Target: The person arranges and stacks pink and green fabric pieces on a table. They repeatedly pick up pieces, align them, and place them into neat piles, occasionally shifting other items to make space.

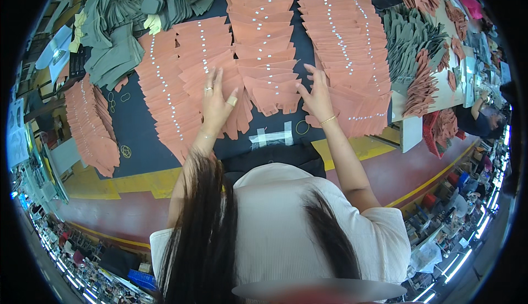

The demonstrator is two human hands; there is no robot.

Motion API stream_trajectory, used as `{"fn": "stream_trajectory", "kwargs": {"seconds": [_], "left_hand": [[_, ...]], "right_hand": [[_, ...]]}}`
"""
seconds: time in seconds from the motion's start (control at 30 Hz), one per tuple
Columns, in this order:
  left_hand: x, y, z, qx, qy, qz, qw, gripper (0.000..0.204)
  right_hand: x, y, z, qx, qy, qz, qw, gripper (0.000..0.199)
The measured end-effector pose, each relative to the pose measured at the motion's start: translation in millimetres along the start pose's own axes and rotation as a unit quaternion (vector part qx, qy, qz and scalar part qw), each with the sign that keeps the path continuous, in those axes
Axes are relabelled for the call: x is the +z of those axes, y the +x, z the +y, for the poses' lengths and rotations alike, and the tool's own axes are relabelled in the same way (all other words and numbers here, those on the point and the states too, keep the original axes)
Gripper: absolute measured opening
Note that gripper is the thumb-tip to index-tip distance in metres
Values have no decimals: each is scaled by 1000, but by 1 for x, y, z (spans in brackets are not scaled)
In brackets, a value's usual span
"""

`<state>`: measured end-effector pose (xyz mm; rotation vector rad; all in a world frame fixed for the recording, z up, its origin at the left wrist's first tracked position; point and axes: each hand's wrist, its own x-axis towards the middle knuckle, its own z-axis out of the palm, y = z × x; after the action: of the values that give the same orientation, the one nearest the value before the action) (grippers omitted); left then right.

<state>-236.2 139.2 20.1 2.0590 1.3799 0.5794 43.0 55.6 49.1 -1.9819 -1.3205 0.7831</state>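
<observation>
The top (275,210) is off-white with fine lengthwise ribbing, its loose short sleeves (388,232) ending near the elbows and leaving the forearms bare. Long dark hair (206,227) falls forward in two lengths, the left one fuller, its ends thinning to loose strands. Below the top's hem shows plain black cloth (275,160). On the left grip (218,101) sit a slim ring (208,89) and a pale yellowish wrap (231,101) around the thumb. A thin gold-toned bracelet (328,119) circles the right wrist.
</observation>
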Motion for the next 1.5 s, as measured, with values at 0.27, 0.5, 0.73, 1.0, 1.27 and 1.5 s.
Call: {"fn": "stream_trajectory", "kwargs": {"seconds": [0.27, 0.5, 0.73, 1.0, 1.27, 1.5], "left_hand": [[15, -4, -14, 24, 66, 14, 997, 65], [27, 9, -32, 58, 178, 41, 981, 64], [47, 17, -35, 17, 316, 74, 946, 65], [48, 19, -39, -9, 287, 59, 956, 66], [46, 20, -33, -33, 286, 43, 957, 67], [45, 18, -33, -21, 282, 59, 957, 65]], "right_hand": [[12, -40, 11, 22, 8, 39, 999, 41], [28, -89, 27, 41, -58, -227, 971, 31], [54, -115, 26, 97, -251, -377, 886, 46], [65, -111, 36, 112, -231, -401, 879, 60], [69, -110, 37, 118, -225, -397, 882, 53], [71, -108, 38, 119, -230, -404, 878, 54]]}}
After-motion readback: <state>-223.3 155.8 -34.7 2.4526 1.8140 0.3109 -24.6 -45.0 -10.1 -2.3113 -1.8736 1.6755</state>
